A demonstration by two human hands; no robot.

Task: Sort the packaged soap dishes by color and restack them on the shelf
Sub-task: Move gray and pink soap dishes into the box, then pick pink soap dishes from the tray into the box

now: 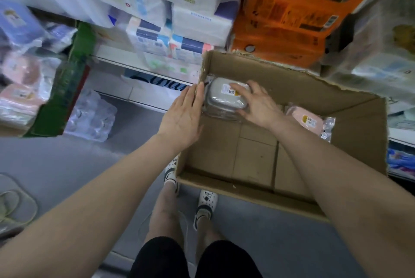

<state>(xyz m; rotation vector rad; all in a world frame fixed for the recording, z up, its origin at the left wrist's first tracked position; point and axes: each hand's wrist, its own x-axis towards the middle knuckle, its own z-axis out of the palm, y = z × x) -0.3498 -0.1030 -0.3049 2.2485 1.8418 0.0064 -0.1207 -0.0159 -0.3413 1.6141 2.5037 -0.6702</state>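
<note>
Grey soap dish [225, 98] lies label-up, long axis left-right, in box [336, 102] corner. My right hand [258, 107] grips it; left hand [182, 113] flat, fingers straight, beside it.

Grey floor [125, 120], stocked white shelving [112, 58].

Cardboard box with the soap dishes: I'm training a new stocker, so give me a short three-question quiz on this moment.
1. True or false: the right hand grips the grey packaged soap dish.
2. Which colour is the other packaged dish in the cardboard box? A green, B pink, C blue.
3. Fill in: the left hand lies flat against the box's ___ wall.

Key: 1 true; 2 B; 3 left.
</note>
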